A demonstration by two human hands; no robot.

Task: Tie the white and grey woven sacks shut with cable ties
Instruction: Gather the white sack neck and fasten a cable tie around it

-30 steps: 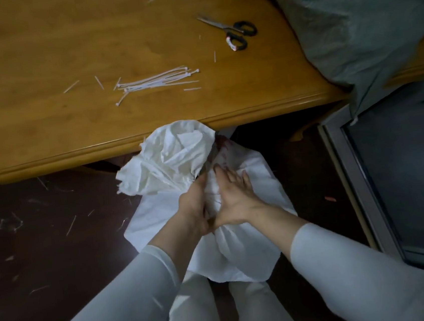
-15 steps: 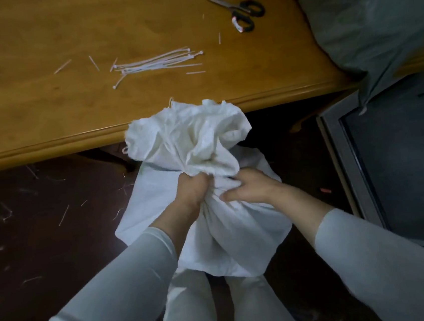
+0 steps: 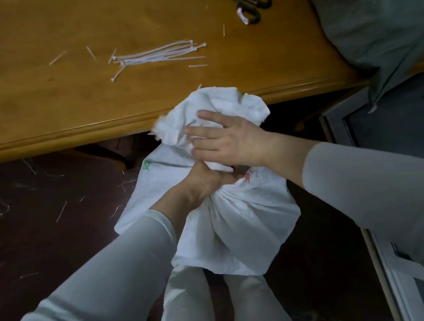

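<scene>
Below table, left hand grips sack

1. No words, brand names or numbers can be read anywhere.
2. The white sack has a small green sign printed on its left side. It is a star-like outline, too small to identify.
3. Red print shows in the gathered folds at the sack's neck, crumpled and unreadable.
4. The scissors, far right on the tabletop, carry a white and red label on one handle loop. Its lettering is blurred.
</scene>
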